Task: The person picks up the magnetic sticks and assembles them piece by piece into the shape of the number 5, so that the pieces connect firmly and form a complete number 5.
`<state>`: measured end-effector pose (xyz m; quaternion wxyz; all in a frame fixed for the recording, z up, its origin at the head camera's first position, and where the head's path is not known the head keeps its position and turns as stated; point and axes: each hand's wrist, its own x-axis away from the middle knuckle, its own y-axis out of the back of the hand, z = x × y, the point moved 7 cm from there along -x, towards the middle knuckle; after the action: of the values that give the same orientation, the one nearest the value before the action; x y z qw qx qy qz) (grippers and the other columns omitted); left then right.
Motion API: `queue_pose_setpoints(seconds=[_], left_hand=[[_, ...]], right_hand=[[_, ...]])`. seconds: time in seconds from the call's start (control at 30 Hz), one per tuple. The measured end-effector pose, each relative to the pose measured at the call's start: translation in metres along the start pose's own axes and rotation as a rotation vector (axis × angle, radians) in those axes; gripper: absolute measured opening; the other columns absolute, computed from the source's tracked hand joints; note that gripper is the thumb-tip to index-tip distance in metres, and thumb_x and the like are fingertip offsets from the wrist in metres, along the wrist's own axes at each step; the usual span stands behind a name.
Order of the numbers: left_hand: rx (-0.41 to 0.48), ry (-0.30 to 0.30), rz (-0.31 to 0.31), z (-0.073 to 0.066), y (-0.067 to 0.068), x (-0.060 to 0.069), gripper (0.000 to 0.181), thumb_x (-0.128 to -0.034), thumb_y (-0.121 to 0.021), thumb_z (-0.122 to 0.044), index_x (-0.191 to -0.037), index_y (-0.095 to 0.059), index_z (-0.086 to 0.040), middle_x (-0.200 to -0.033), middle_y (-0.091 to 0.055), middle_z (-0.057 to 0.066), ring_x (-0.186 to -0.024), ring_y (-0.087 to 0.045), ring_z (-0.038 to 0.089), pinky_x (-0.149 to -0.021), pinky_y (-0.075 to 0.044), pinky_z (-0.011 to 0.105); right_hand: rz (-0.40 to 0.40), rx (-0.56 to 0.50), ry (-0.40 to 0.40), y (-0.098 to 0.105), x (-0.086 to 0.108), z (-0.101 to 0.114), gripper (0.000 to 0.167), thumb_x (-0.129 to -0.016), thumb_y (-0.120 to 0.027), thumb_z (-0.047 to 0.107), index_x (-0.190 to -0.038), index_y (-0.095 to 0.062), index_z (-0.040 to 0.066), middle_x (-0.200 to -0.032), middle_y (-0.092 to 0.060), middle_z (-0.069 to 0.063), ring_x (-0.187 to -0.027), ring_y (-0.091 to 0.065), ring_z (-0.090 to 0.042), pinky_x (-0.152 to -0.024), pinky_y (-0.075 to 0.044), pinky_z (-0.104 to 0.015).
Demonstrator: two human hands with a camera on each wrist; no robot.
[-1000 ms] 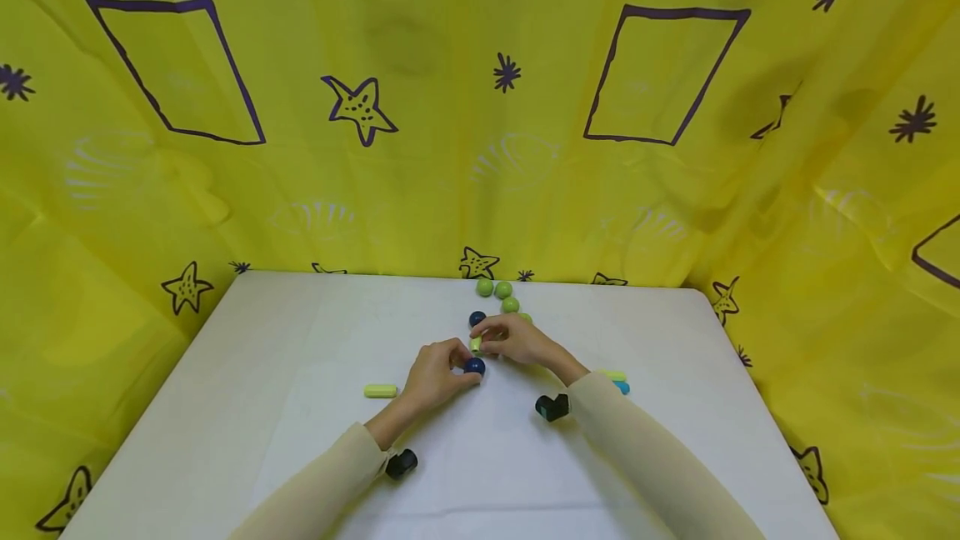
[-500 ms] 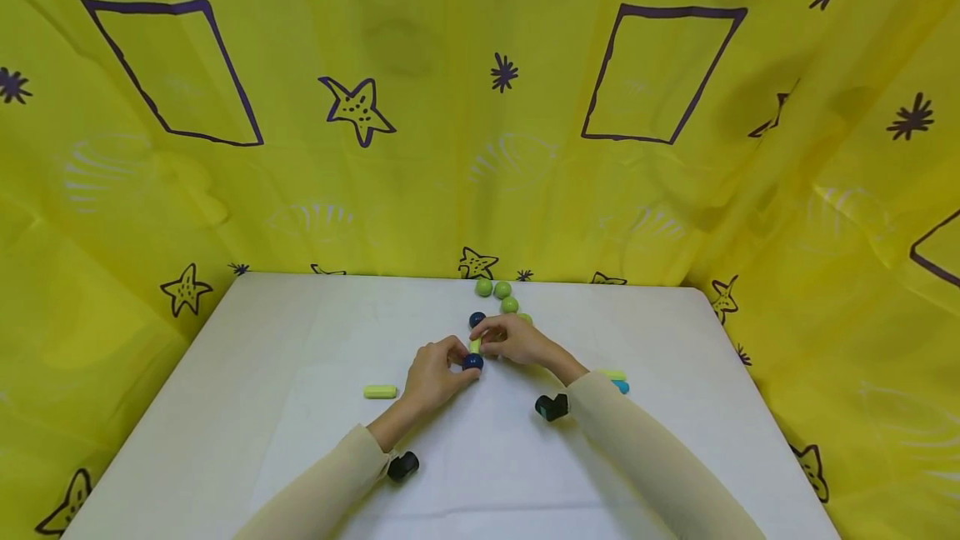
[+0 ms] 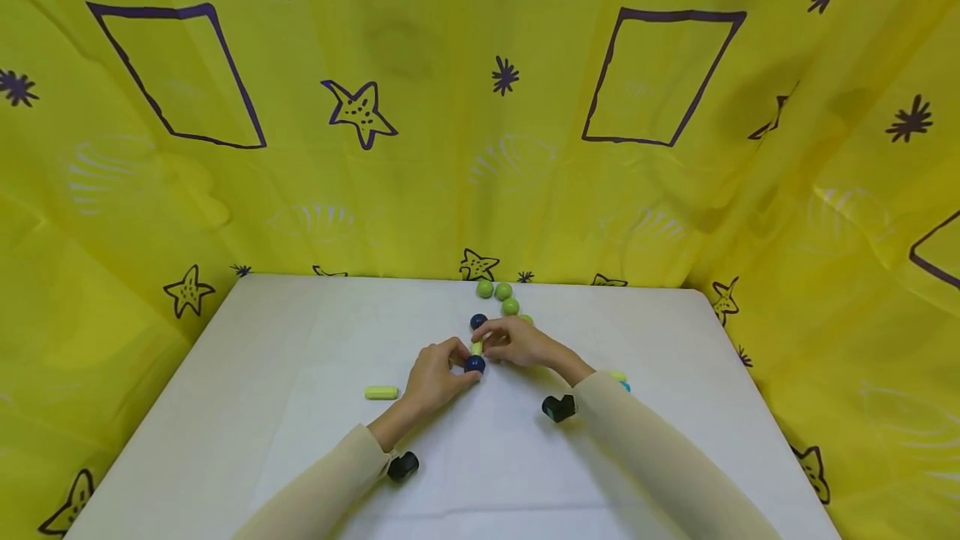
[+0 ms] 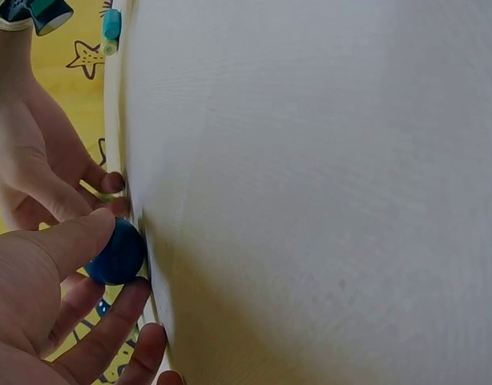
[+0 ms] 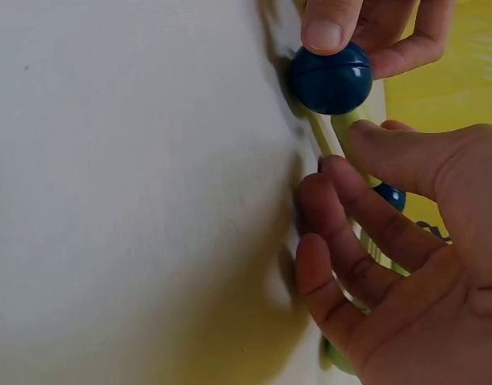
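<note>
My left hand (image 3: pixel 435 375) pinches a shiny dark blue ball (image 3: pixel 474 364) between thumb and fingers, low over the white table. In the left wrist view the ball (image 4: pixel 116 255) hides what lies beyond it. My right hand (image 3: pixel 521 342) pinches a short pale yellow-green rod (image 3: pixel 477 347) whose near end meets the ball. The right wrist view shows the rod (image 5: pixel 348 127) partly covered by the thumb. Just beyond the right fingers is a second dark blue ball (image 3: pixel 477 321); whether the rod's far end touches it cannot be seen.
Several green balls (image 3: pixel 503 291) run towards the table's back edge, the nearest partly behind my right hand. A yellow-green rod (image 3: pixel 381 392) lies left of my left hand. Beyond my right sleeve lie another yellow-green rod (image 3: pixel 618 376) and a blue rod (image 3: pixel 626 387). Yellow curtain surrounds the table (image 3: pixel 300 332).
My left hand has brought the blue ball slightly away from me, up against the near end of the rod. My right hand stays nearly in place, still pinching the rod.
</note>
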<state>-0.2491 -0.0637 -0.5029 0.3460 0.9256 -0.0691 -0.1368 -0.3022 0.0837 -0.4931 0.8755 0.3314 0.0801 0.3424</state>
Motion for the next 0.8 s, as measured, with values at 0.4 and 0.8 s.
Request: queue_pose_setpoints(seconds=[0.4, 0.8], left_hand=[[0.004, 0.028, 0.014, 0.001, 0.0, 0.003, 0.024, -0.083, -0.087, -0.019, -0.096, -0.068, -0.011, -0.09, -0.075, 0.002, -0.084, -0.06, 0.022, -0.089, -0.046, 0.048], [0.017, 0.003, 0.046, 0.002, -0.003, 0.0, 0.023, -0.085, -0.086, -0.018, -0.102, -0.07, -0.015, -0.091, -0.074, 0.0, -0.086, -0.057, 0.019, -0.079, -0.044, 0.037]], right_hand=[[0.081, 0.133, 0.052, 0.035, 0.044, 0.007, 0.036, -0.099, -0.066, 0.003, -0.134, -0.063, 0.004, -0.124, -0.068, -0.017, -0.108, -0.066, -0.029, -0.09, -0.055, -0.04], [0.041, 0.211, 0.029, 0.073, 0.098, -0.01, 0.039, -0.097, -0.069, 0.004, -0.135, -0.061, 0.005, -0.116, -0.07, -0.019, -0.093, -0.068, -0.024, -0.085, -0.055, -0.038]])
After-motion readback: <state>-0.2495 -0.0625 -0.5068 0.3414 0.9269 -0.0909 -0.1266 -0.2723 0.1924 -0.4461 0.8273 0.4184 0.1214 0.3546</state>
